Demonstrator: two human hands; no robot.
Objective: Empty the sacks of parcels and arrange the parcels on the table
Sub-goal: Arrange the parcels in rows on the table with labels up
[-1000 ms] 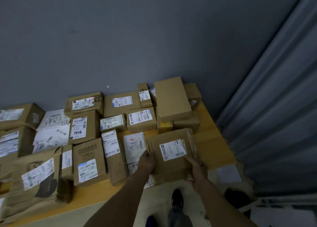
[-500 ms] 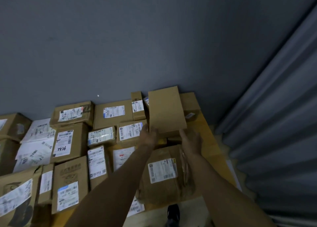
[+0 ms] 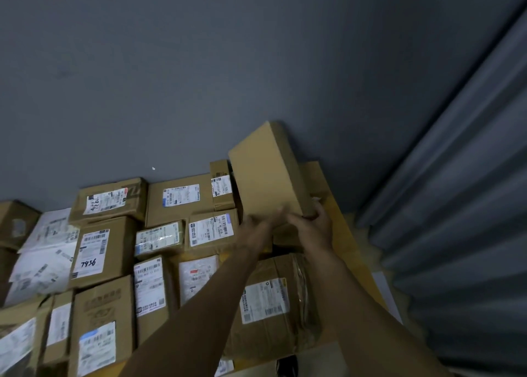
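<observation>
A plain flat cardboard box (image 3: 263,174) with no label stands tilted up at the table's back right, its far end raised toward the wall. My left hand (image 3: 258,228) holds its near lower edge from the left. My right hand (image 3: 312,228) grips the near right corner, fingers curled under it. Below my arms lies a wrinkled taped parcel (image 3: 271,305) with a white label, resting on the yellow table (image 3: 345,234). Several labelled cardboard parcels (image 3: 179,199) cover the table to the left in rows.
A grey wall rises behind the table. A grey pleated curtain (image 3: 456,205) hangs on the right, close to the table's right edge. A box marked 7936 (image 3: 99,251) and white mailer bags (image 3: 45,251) lie at the left. My shoe (image 3: 286,366) shows below the table's front edge.
My hands let go of the wrinkled labelled parcel and left it near the front edge. They then reached back to the plain flat box and tipped its far end upward.
</observation>
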